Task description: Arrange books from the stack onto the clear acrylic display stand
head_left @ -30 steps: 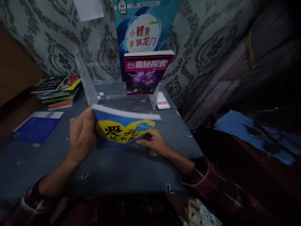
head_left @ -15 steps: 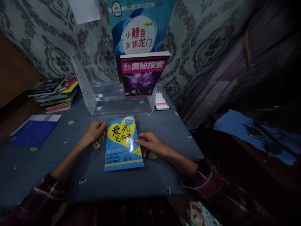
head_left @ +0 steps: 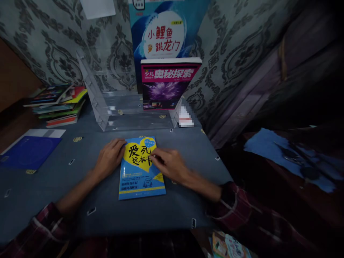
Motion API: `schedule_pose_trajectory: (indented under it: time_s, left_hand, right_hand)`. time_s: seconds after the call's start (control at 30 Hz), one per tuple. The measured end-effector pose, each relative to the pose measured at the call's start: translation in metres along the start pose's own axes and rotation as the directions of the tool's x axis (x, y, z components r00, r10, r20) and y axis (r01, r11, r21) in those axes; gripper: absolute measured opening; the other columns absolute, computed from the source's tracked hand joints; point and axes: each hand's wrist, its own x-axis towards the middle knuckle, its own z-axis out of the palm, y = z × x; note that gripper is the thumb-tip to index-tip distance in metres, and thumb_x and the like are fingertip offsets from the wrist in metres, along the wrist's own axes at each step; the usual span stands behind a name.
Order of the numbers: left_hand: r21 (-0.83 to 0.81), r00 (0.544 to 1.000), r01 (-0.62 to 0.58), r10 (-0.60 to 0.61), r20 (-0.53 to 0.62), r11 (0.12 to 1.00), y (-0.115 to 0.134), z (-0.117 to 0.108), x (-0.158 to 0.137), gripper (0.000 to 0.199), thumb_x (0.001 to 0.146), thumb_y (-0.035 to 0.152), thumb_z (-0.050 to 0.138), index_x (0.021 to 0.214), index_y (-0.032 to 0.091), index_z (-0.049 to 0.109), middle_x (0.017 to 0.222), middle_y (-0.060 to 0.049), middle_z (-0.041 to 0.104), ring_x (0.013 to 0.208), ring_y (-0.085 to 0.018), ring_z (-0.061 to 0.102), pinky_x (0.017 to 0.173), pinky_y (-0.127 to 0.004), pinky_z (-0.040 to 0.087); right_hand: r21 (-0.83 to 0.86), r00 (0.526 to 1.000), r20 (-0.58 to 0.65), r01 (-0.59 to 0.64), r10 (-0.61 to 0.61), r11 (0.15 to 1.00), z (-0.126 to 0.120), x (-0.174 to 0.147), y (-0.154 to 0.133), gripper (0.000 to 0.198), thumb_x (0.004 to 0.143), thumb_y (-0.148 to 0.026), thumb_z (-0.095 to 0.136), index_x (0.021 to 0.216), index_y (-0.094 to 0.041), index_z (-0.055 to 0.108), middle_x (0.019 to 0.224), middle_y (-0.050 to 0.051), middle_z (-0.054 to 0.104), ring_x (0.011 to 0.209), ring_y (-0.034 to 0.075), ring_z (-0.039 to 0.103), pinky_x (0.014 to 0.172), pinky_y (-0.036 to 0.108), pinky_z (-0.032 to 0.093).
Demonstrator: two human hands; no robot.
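Note:
A blue paperback book [head_left: 142, 185] with a yellow heart and black Chinese lettering lies face up, flat on the table in front of me. My left hand [head_left: 110, 154] rests at its upper left edge, fingers bent together against the cover's side; the thumb is hidden. Over the right part of the cover is my right hand [head_left: 170, 163], slightly blurred, its fingers drawn together in a pinch with nothing visible between them. Whether those fingertips touch the cover is unclear.
Behind the book stands a clear acrylic rack [head_left: 98, 104] holding a magenta-banded book [head_left: 168, 89]. A taller teal book [head_left: 165, 36] rises behind it. At left are a book stack [head_left: 57, 105] and a dark blue book [head_left: 30, 152]. The table's right edge drops off near a curtain [head_left: 249, 93].
My right hand has left the book's right edge and moved up and inward over the cover. My left hand has shifted right, onto the book's edge. The view has moved slightly.

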Motion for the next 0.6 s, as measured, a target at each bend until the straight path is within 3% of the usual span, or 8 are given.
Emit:
schedule_pose_trajectory:
  time_s: [0.13,0.23,0.4,0.6]
  left_hand:
    - [0.04,1.0,-0.016,0.017,-0.024,0.999,-0.001,0.004,-0.003,0.028,0.103,0.031,0.042,0.116,0.02,0.065,0.115,-0.011,0.071,0.103,-0.026,0.067,0.091,-0.042,0.056]
    - [0.044,0.999,-0.024,0.025,-0.036,0.999,-0.001,0.005,-0.004,0.028,0.103,0.028,0.041,0.117,0.02,0.064,0.115,-0.01,0.071,0.103,-0.026,0.067,0.091,-0.043,0.055]
    - [0.033,0.999,-0.034,0.035,-0.031,0.999,-0.001,0.003,-0.004,0.027,0.102,0.027,0.042,0.117,0.019,0.064,0.115,-0.01,0.071,0.103,-0.026,0.066,0.09,-0.043,0.055]
    - [0.103,0.999,-0.002,-0.002,0.037,0.995,0.002,0.0,-0.002,0.03,0.103,0.03,0.041,0.115,0.018,0.066,0.117,-0.012,0.072,0.103,-0.028,0.066,0.087,-0.044,0.055]
  right_hand:
    - [-0.05,0.96,0.139,0.25,-0.241,0.967,0.023,0.03,-0.018,0.026,0.101,-0.024,0.054,0.124,-0.018,0.065,0.126,0.012,0.072,0.12,0.026,0.066,0.105,0.044,0.053]
    - [-0.088,0.95,0.212,0.251,-0.228,0.964,0.042,0.046,-0.024,0.038,0.101,-0.031,0.057,0.135,-0.012,0.058,0.146,0.018,0.059,0.14,0.029,0.052,0.119,0.048,0.043]
    - [-0.108,0.957,0.23,0.207,-0.178,0.972,0.06,0.049,-0.021,0.054,0.101,-0.041,0.058,0.146,-0.012,0.049,0.156,0.02,0.049,0.15,0.031,0.041,0.126,0.052,0.033]
    - [-0.167,0.953,0.281,0.163,-0.111,0.972,0.053,0.046,-0.015,0.059,0.103,-0.044,0.054,0.148,-0.008,0.047,0.157,0.021,0.048,0.153,0.032,0.036,0.127,0.053,0.03]
